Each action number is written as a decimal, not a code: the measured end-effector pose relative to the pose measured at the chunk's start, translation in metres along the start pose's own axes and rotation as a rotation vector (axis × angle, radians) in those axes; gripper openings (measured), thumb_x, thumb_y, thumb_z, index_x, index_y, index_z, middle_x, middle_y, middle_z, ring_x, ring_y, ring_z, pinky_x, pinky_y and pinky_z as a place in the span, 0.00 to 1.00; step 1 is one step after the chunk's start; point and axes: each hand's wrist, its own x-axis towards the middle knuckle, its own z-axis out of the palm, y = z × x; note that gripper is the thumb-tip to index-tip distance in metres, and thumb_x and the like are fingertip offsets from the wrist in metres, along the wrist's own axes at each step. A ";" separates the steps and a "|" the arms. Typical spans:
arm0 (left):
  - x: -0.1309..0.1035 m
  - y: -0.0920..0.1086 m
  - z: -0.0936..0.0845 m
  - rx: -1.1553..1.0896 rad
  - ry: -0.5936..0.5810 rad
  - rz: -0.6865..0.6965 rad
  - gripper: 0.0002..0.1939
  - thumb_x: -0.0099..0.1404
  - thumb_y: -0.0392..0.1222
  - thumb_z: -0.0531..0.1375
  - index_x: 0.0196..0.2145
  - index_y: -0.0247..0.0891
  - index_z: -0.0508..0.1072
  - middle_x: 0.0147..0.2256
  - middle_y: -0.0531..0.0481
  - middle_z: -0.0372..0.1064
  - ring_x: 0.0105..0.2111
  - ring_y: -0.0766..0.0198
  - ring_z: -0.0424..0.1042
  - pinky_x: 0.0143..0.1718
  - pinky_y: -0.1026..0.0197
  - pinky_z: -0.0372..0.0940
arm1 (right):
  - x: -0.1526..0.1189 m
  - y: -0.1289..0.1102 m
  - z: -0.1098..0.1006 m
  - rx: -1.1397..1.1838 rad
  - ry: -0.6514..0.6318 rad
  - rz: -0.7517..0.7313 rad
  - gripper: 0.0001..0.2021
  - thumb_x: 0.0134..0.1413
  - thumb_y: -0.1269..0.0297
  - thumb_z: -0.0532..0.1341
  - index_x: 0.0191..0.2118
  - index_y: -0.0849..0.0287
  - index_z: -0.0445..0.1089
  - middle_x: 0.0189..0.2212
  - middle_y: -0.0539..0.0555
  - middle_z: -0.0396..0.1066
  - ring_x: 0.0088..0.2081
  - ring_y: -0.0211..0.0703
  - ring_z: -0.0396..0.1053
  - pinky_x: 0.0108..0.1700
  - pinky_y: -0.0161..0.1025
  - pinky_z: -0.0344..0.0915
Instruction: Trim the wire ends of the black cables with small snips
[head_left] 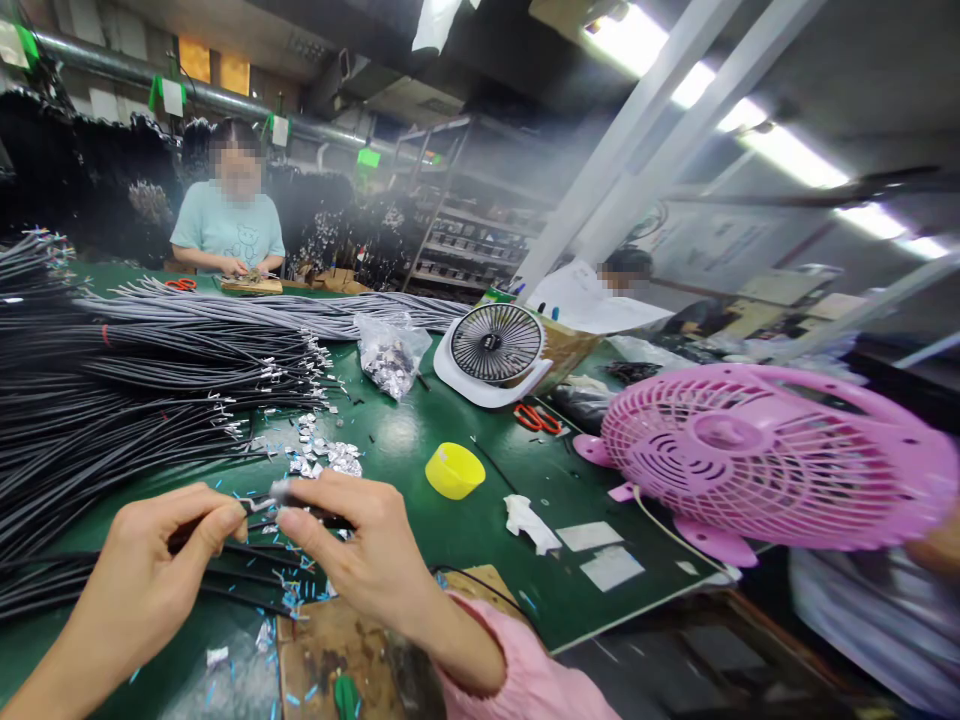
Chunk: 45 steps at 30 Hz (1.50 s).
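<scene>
My left hand [169, 550] pinches a black cable close to its stripped end, left of centre. Facing it, my right hand [356, 535] is closed around a dark, slim tool or piece whose shape is mostly hidden by the fingers. Between the two sets of fingertips a short whitish-grey wire end shows, too small to make out fully. Bundles of black cables [150, 440] with stripped tips lie to the left, beyond and beneath my left hand. Crumpled foil pieces [341, 458] and small blue scraps are scattered around my hands.
A worn wooden board [337, 650] lies below my right hand. Beyond are a yellow ring [455, 470], a bag of parts [392, 360], a white fan [491, 350], orange-handled scissors [536, 418] and a pink fan [735, 450]. A person [229, 225] sits across the table.
</scene>
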 end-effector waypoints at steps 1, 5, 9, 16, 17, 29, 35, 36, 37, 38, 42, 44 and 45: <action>0.001 0.001 -0.002 0.009 -0.011 0.042 0.19 0.65 0.49 0.58 0.18 0.45 0.77 0.15 0.57 0.70 0.13 0.67 0.67 0.13 0.69 0.60 | 0.000 0.000 -0.003 0.002 0.018 0.024 0.16 0.67 0.51 0.63 0.38 0.58 0.81 0.24 0.51 0.74 0.25 0.39 0.68 0.28 0.34 0.61; -0.001 0.001 -0.004 0.039 -0.062 0.219 0.15 0.67 0.44 0.59 0.23 0.47 0.79 0.18 0.58 0.73 0.15 0.68 0.70 0.16 0.70 0.63 | -0.004 0.002 -0.008 0.079 -0.045 -0.017 0.11 0.60 0.56 0.70 0.41 0.59 0.81 0.28 0.51 0.74 0.27 0.39 0.69 0.30 0.33 0.65; -0.001 -0.006 -0.005 0.109 -0.176 0.351 0.18 0.72 0.42 0.55 0.25 0.47 0.78 0.21 0.59 0.74 0.17 0.69 0.73 0.19 0.68 0.63 | -0.007 0.006 -0.006 0.126 -0.272 -0.087 0.05 0.55 0.76 0.69 0.32 0.61 0.79 0.25 0.48 0.72 0.26 0.35 0.67 0.29 0.31 0.61; -0.004 -0.013 -0.003 0.203 -0.419 0.484 0.26 0.76 0.39 0.49 0.23 0.47 0.77 0.19 0.59 0.70 0.15 0.69 0.69 0.18 0.63 0.57 | -0.005 0.005 -0.006 0.211 -0.573 -0.040 0.12 0.46 0.82 0.70 0.19 0.63 0.72 0.18 0.41 0.57 0.21 0.29 0.54 0.24 0.31 0.51; -0.006 -0.014 -0.002 0.200 -0.456 0.474 0.26 0.75 0.38 0.48 0.23 0.47 0.77 0.20 0.59 0.71 0.16 0.68 0.69 0.18 0.62 0.56 | -0.006 0.004 -0.005 0.220 -0.613 -0.024 0.13 0.46 0.81 0.69 0.18 0.62 0.71 0.17 0.40 0.55 0.21 0.29 0.53 0.24 0.31 0.50; -0.006 -0.010 -0.006 -0.086 -0.482 0.249 0.15 0.69 0.36 0.53 0.27 0.48 0.74 0.23 0.59 0.73 0.21 0.70 0.71 0.23 0.73 0.66 | -0.002 0.012 -0.009 0.829 -0.615 0.474 0.04 0.46 0.74 0.62 0.26 0.61 0.74 0.20 0.43 0.65 0.22 0.30 0.57 0.25 0.29 0.57; -0.009 -0.005 0.004 -0.130 -0.162 0.142 0.13 0.67 0.42 0.60 0.23 0.45 0.73 0.20 0.57 0.68 0.18 0.67 0.69 0.17 0.70 0.65 | 0.004 0.009 0.003 0.857 -0.491 0.677 0.09 0.45 0.64 0.67 0.21 0.61 0.71 0.15 0.45 0.63 0.17 0.30 0.57 0.18 0.30 0.53; -0.011 -0.005 0.008 -0.112 -0.088 0.141 0.12 0.67 0.42 0.60 0.24 0.44 0.74 0.20 0.57 0.67 0.17 0.67 0.68 0.16 0.70 0.63 | 0.003 0.009 0.006 0.771 -0.411 0.639 0.12 0.46 0.63 0.67 0.19 0.60 0.70 0.14 0.45 0.61 0.17 0.31 0.56 0.17 0.31 0.52; -0.013 -0.005 0.013 -0.071 -0.028 0.157 0.12 0.67 0.42 0.60 0.25 0.44 0.75 0.20 0.58 0.67 0.16 0.68 0.67 0.15 0.70 0.62 | 0.000 0.009 0.009 0.674 -0.301 0.574 0.13 0.47 0.62 0.68 0.18 0.60 0.69 0.13 0.45 0.60 0.17 0.31 0.55 0.18 0.31 0.52; -0.014 -0.004 0.018 -0.011 0.038 0.188 0.12 0.67 0.40 0.59 0.26 0.43 0.74 0.20 0.58 0.66 0.16 0.69 0.66 0.15 0.71 0.60 | -0.003 0.008 0.012 0.598 -0.204 0.515 0.14 0.45 0.61 0.69 0.17 0.59 0.69 0.13 0.45 0.60 0.18 0.32 0.54 0.18 0.32 0.53; -0.019 -0.005 0.033 0.209 0.086 0.384 0.19 0.68 0.31 0.50 0.21 0.42 0.68 0.19 0.59 0.58 0.12 0.72 0.56 0.14 0.67 0.54 | -0.012 0.007 0.012 0.515 -0.073 0.475 0.14 0.43 0.58 0.72 0.19 0.57 0.71 0.16 0.47 0.64 0.21 0.34 0.55 0.22 0.35 0.56; -0.022 -0.008 0.035 0.251 0.066 0.415 0.19 0.70 0.31 0.50 0.24 0.42 0.70 0.20 0.59 0.60 0.13 0.71 0.59 0.16 0.67 0.56 | -0.009 0.008 0.010 0.506 -0.031 0.500 0.16 0.49 0.55 0.70 0.19 0.58 0.71 0.16 0.47 0.62 0.21 0.35 0.54 0.22 0.35 0.56; -0.023 -0.010 0.035 0.263 0.079 0.401 0.16 0.71 0.32 0.52 0.28 0.42 0.72 0.22 0.59 0.63 0.15 0.71 0.62 0.17 0.67 0.57 | -0.006 0.009 0.008 0.498 -0.003 0.523 0.18 0.52 0.54 0.68 0.19 0.58 0.70 0.16 0.47 0.60 0.21 0.34 0.53 0.21 0.34 0.55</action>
